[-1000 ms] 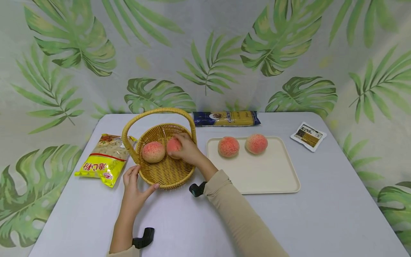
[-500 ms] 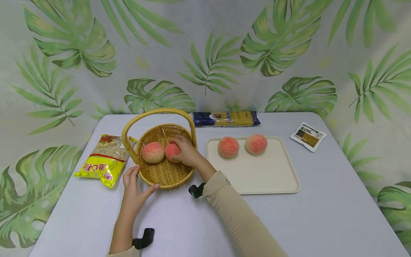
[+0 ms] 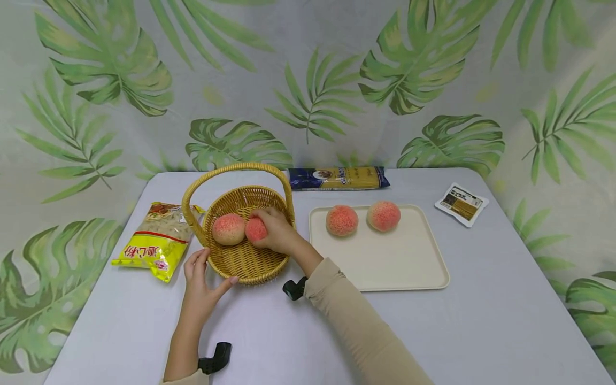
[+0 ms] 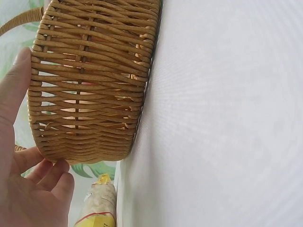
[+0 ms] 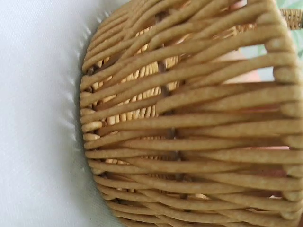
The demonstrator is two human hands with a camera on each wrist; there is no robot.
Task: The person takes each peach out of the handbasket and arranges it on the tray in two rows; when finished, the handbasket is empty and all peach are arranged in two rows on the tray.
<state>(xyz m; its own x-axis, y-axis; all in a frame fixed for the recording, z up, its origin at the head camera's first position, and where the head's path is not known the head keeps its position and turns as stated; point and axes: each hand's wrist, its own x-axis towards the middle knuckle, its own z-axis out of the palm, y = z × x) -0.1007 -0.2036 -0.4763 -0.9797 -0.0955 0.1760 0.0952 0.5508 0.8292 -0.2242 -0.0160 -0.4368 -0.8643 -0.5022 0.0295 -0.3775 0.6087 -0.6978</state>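
Two tray peaches (image 3: 383,216) in the head view, on the far side of one cream tray (image 3: 394,262); one loose peach (image 3: 228,229) and one held peach (image 3: 255,229) are inside the only wicker basket (image 3: 250,263), so four fruit in all; my right hand (image 3: 276,231) has the held one pinched between thumb and fingers, just beside its neighbour, touching or not I can't tell; I'd guess it's light, slightly soft and not slippery, so take it round the widest part, no hard squeeze; my left hand (image 3: 199,275) has thumb and fingers spread along the near-left rim; also one noodle bag (image 3: 159,238) on the left, one spaghetti pack (image 3: 339,178) far, one white packet (image 3: 462,204) right.

Left wrist: thumb and bent fingers at the rim; the weave looks stiff, good for bracing; one bag shows beyond.

Right wrist: mostly basket wall, pink through the gaps; none of my fingers show, so can't tell their state from here.
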